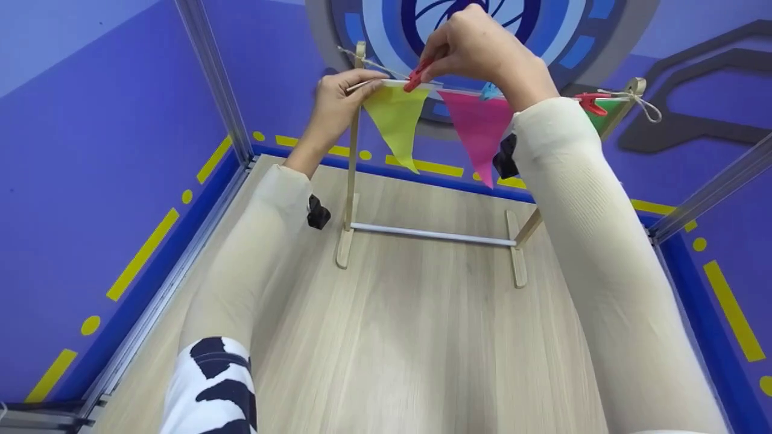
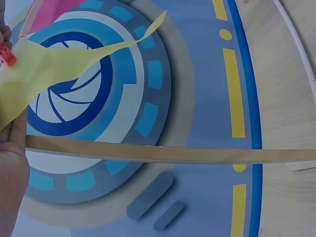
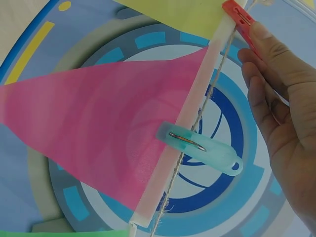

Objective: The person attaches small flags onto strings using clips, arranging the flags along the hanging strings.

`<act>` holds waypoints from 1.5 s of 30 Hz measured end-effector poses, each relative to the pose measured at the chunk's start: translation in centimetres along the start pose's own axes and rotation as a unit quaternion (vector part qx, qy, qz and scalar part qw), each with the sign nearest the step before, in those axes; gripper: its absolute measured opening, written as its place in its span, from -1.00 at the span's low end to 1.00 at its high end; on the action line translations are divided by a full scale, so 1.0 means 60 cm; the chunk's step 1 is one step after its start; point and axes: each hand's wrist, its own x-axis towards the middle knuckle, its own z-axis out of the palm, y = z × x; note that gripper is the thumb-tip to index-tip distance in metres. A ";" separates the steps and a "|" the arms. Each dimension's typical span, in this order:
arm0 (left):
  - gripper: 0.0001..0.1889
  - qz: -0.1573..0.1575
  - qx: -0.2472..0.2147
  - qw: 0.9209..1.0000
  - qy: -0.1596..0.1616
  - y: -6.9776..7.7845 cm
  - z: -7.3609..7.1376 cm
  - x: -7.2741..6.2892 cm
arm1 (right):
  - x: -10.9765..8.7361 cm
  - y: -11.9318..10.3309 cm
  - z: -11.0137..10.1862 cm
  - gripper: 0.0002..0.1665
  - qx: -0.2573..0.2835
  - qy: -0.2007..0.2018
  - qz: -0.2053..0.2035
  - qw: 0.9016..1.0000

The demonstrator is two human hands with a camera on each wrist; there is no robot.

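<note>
My left hand (image 1: 339,101) pinches the white top band of a yellow pennant (image 1: 397,111) at its left end. With thumb and fingers my right hand (image 1: 482,51) pinches a red clothespin (image 1: 416,77), whose jaws sit on the band's right part. In the right wrist view, twine (image 3: 217,74) runs along the bands, and a teal clothespin (image 3: 207,150) clips the pink pennant (image 3: 113,123). The left wrist view shows the yellow pennant (image 2: 44,64) hanging from the left fingers; most of that hand (image 2: 12,173) is cut off.
A wooden stand has a left post (image 1: 353,157), a right post (image 1: 612,123) and a white lower bar (image 1: 434,234). Another red clothespin (image 1: 594,103) grips a green pennant (image 1: 608,114) beside the right post. Blue patterned walls (image 1: 120,150) surround the wood-grain tabletop (image 1: 416,337).
</note>
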 end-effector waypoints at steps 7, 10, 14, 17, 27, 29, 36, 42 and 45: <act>-0.77 -0.007 0.001 1.000 -0.004 0.004 0.000 0.003 | 0.000 0.001 0.001 -0.66 0.001 -0.001 -0.001 1.000; -0.77 -0.007 0.002 1.000 -0.005 0.005 -0.001 0.005 | 0.001 0.000 0.002 -0.66 0.004 -0.003 0.001 1.000; -0.78 0.003 0.008 1.000 -0.007 0.005 0.000 0.005 | 0.004 -0.002 0.004 -0.67 0.008 -0.002 0.000 1.000; -0.78 0.007 0.014 1.000 -0.006 0.005 0.000 0.004 | 0.006 -0.003 0.005 -0.67 0.011 -0.003 -0.005 1.000; -0.78 -0.004 0.013 1.000 -0.007 0.006 0.002 0.004 | 0.006 -0.010 0.007 -0.65 0.011 -0.006 -0.011 1.000; -0.78 -0.002 0.013 1.000 -0.007 0.006 0.002 0.004 | 0.006 -0.012 0.008 -0.64 0.009 -0.007 -0.011 1.000; -0.78 0.009 0.001 1.000 -0.007 0.005 0.002 0.005 | 0.008 -0.018 0.005 -0.65 0.001 -0.005 -0.011 1.000; -0.77 0.003 0.016 1.000 -0.007 0.008 0.004 0.003 | 0.012 -0.023 0.003 -0.65 -0.009 -0.004 -0.017 1.000; -0.76 -0.006 0.021 1.000 -0.008 0.006 0.006 0.004 | 0.015 -0.026 0.002 -0.65 -0.014 -0.008 -0.019 1.000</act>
